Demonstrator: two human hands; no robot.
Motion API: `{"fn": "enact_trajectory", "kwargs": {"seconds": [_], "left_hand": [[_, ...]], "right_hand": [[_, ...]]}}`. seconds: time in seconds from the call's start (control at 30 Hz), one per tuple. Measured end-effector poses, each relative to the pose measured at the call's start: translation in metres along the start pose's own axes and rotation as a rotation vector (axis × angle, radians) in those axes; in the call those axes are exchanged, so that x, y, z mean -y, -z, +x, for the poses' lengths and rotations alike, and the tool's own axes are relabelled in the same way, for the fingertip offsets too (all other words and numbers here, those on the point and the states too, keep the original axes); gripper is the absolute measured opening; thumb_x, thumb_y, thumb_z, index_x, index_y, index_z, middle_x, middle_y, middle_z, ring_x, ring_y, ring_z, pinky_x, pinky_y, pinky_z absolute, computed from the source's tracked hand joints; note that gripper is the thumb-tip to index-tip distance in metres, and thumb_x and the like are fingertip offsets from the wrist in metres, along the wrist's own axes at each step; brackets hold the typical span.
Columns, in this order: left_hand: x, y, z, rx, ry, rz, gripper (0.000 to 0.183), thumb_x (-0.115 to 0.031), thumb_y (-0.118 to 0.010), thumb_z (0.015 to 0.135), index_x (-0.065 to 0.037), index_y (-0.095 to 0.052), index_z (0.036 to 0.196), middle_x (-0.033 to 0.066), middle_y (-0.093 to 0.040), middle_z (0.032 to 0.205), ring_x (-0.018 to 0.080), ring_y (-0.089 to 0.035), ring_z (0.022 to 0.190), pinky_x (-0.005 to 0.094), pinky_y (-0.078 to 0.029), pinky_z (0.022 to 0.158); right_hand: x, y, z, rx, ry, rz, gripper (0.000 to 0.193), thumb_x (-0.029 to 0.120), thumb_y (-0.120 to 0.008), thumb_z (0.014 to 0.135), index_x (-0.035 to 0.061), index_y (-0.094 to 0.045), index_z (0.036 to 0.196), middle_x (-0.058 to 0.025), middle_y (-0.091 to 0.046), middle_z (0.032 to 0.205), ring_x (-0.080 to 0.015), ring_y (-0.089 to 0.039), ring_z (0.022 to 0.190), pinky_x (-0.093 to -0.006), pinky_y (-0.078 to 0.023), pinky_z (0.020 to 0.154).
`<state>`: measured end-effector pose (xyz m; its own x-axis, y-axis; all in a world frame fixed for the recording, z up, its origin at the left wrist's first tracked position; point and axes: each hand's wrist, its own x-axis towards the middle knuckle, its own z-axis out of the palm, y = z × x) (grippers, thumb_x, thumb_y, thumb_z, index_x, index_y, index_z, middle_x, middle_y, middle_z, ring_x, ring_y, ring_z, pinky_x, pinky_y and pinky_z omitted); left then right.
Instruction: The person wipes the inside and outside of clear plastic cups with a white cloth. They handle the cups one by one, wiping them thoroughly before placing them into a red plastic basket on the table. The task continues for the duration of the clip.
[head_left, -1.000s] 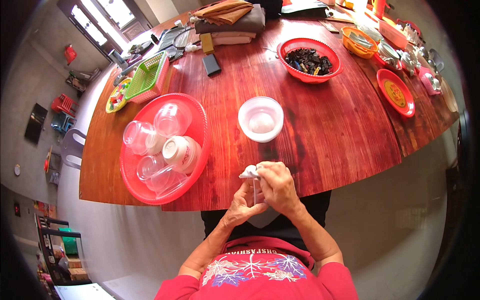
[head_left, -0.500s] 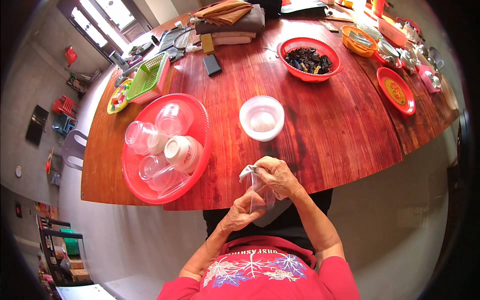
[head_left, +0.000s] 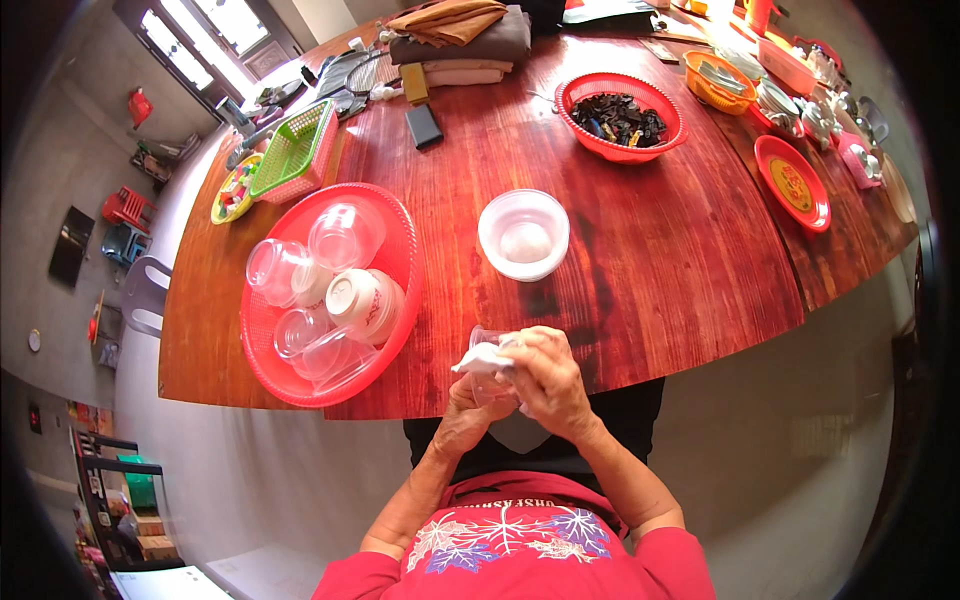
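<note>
two bare hands meet on the near side of the white bowl (head_left: pixel 488 250), the landmark for all places below. left hand (head_left: pixel 467 418): fingers wrapped round the lower part of a clear plastic cup (head_left: pixel 483 336). right hand (head_left: pixel 545 382): thumb and fingertips bunched, pinching a white cloth (head_left: pixel 482 358) against the cup. the cup thus lies inside the left grip and just left of the right grip – its long axis appears to run roughly toward the bowl, though the fingers hide too much to fix the tilt. the right hand is the nearer to the bowl.

surface (head_left: pixel 690 290): reddish-brown, wood-grained. left of the bowl, a large red basket (head_left: pixel 403 250) holds clear and white cups; beyond and left, a green basket (head_left: pixel 325 132) and a dark box (head_left: pixel 424 127); beyond and right, a red colander (head_left: pixel 598 150) of dark pieces; far right, a red plate (head_left: pixel 816 208).

room: pale floor (head_left: pixel 780 430) and, well left of the bowl, a greyish chair (head_left: pixel 143 322) – with grey wall (head_left: pixel 60 150) behind.
</note>
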<state>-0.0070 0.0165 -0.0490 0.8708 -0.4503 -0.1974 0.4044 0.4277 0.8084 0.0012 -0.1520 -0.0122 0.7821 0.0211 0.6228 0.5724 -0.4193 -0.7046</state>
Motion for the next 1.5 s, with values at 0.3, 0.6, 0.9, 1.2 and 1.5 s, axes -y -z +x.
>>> {"fn": "enact_trajectory", "kwargs": {"seconds": [0.3, 0.6, 0.9, 1.2, 1.5], "left_hand": [[-0.023, -0.015, 0.008, 0.138, -0.070, -0.212, 0.020, -0.001, -0.061, 0.082, -0.005, -0.052, 0.099, 0.0147, -0.048, 0.133, 0.0255, -0.051, 0.120, 0.0378, -0.048, 0.096], [-0.021, -0.005, 0.000, 0.161, -0.085, -0.125, 0.020, 0.010, -0.059, 0.080, -0.004, -0.054, 0.093, 0.0163, -0.048, 0.139, 0.0295, -0.043, 0.133, 0.0418, -0.046, 0.102], [-0.013, 0.012, -0.002, 0.194, -0.113, -0.099, 0.017, 0.010, -0.060, 0.081, -0.005, -0.055, 0.089, 0.0147, -0.055, 0.129, 0.0261, -0.050, 0.125, 0.0390, -0.046, 0.100], [-0.006, 0.006, -0.012, 0.078, -0.067, -0.048, 0.033, 0.004, -0.068, 0.081, -0.008, -0.064, 0.112, 0.0001, -0.064, 0.110, 0.0131, -0.059, 0.105, 0.0300, -0.050, 0.089], [-0.024, -0.009, -0.012, 0.230, 0.014, 0.134, 0.015, 0.006, -0.066, 0.083, -0.006, -0.058, 0.087, 0.0025, -0.063, 0.112, 0.0103, -0.059, 0.102, 0.0269, -0.048, 0.087]], "right_hand": [[-0.008, -0.009, 0.007, -0.070, -0.105, 0.092, 0.016, -0.001, -0.062, 0.079, 0.0008, -0.063, 0.095, -0.0128, -0.063, 0.097, -0.0330, -0.059, 0.093, -0.0391, -0.048, 0.080], [-0.008, -0.008, 0.000, -0.030, -0.204, 0.135, 0.012, 0.003, -0.060, 0.085, 0.0016, -0.064, 0.096, -0.0133, -0.063, 0.102, -0.0317, -0.057, 0.097, -0.0402, -0.045, 0.088], [-0.018, -0.011, -0.001, 0.007, -0.664, 0.444, 0.014, 0.009, -0.057, 0.094, -0.0011, -0.063, 0.101, -0.0085, -0.063, 0.096, -0.0145, -0.060, 0.087, -0.0280, -0.049, 0.072], [0.026, -0.009, -0.002, 0.132, 0.102, -0.153, 0.017, 0.007, -0.067, 0.073, 0.0059, -0.062, 0.089, -0.0089, -0.061, 0.106, -0.0279, -0.056, 0.103, -0.0404, -0.042, 0.086], [-0.037, 0.006, 0.030, 0.502, -0.819, 0.867, 0.018, 0.017, -0.058, 0.095, 0.0006, -0.059, 0.103, -0.0023, -0.062, 0.096, -0.0071, -0.055, 0.089, -0.0250, -0.047, 0.079]]}}
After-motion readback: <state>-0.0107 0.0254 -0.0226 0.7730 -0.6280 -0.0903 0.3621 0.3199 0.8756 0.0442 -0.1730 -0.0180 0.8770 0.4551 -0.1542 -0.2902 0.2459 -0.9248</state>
